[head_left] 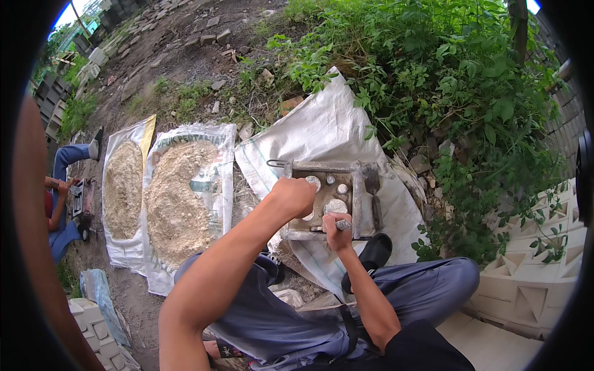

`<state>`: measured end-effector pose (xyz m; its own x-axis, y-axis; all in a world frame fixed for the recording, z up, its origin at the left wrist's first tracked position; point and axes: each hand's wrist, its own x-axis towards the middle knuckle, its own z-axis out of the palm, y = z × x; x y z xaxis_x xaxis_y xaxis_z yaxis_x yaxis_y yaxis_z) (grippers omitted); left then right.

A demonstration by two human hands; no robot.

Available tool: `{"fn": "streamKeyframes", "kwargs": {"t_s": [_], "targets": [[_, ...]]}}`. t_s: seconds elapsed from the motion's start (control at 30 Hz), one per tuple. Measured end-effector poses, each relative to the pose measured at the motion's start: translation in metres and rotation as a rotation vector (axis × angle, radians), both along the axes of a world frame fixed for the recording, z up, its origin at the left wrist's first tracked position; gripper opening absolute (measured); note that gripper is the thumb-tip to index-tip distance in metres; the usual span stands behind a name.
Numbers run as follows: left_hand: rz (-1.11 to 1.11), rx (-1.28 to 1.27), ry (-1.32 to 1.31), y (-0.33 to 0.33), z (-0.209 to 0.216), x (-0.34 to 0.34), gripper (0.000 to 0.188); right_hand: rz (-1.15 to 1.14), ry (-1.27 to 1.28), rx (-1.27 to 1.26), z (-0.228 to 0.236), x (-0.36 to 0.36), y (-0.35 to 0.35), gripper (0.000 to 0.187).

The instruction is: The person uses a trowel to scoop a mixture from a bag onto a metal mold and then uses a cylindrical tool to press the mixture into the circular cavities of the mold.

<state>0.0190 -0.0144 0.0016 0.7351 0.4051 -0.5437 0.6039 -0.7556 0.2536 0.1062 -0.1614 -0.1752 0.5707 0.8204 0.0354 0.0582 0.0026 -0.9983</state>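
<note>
A rectangular metal mould frame (356, 198) lies on a white woven sack, with grey-brown sandy material inside. Several pale round pieces rest in it, among them a large disc (336, 206) and a small one (342, 188). My left hand (292, 196) is closed over the frame's left side, and what its fingers hold, if anything, is hidden. At the near side my right hand (338, 234) grips a short grey rod-like tool (344, 225), its end showing by the thumb. A dark trowel (374, 195) lies along the frame's right edge.
Two sacks heaped with pale powder, a wide one (179, 204) and a narrower one (124, 185), lie to the left. Another person (62, 198) sits beyond them. Leafy plants (433, 74) grow behind the white sack (309, 123). Patterned pale blocks (526, 278) stand at the right.
</note>
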Motion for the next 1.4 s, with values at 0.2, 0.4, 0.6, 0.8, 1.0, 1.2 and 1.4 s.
{"fn": "streamKeyframes", "kwargs": {"t_s": [0.2, 0.4, 0.6, 0.8, 1.0, 1.2, 1.4], "targets": [[-0.028, -0.016, -0.111, -0.004, -0.001, 0.005, 0.026, 0.125, -0.061, 0.030, 0.020, 0.006, -0.017, 0.031], [-0.015, 0.009, -0.120, -0.002, -0.008, 0.004, 0.025, 0.168, 0.036, 0.002, 0.045, 0.000, -0.011, 0.029], [-0.015, -0.011, -0.077, 0.001, -0.003, 0.002, 0.029, 0.135, -0.205, 0.061, 0.021, 0.000, -0.005, 0.027], [-0.003, 0.020, -0.132, -0.003, -0.005, -0.004, 0.026, 0.134, -0.133, 0.022, 0.058, -0.008, -0.010, 0.035], [-0.010, 0.013, -0.083, 0.002, -0.004, -0.001, 0.027, 0.156, 0.067, -0.081, 0.036, 0.000, 0.001, 0.031], [-0.025, 0.010, -0.127, 0.000, 0.002, -0.001, 0.027, 0.043, -0.178, 0.013, 0.032, 0.007, -0.015, 0.030], [0.002, 0.010, -0.087, 0.000, 0.005, -0.001, 0.029, 0.126, -0.177, -0.067, 0.057, 0.016, -0.015, 0.029]]}}
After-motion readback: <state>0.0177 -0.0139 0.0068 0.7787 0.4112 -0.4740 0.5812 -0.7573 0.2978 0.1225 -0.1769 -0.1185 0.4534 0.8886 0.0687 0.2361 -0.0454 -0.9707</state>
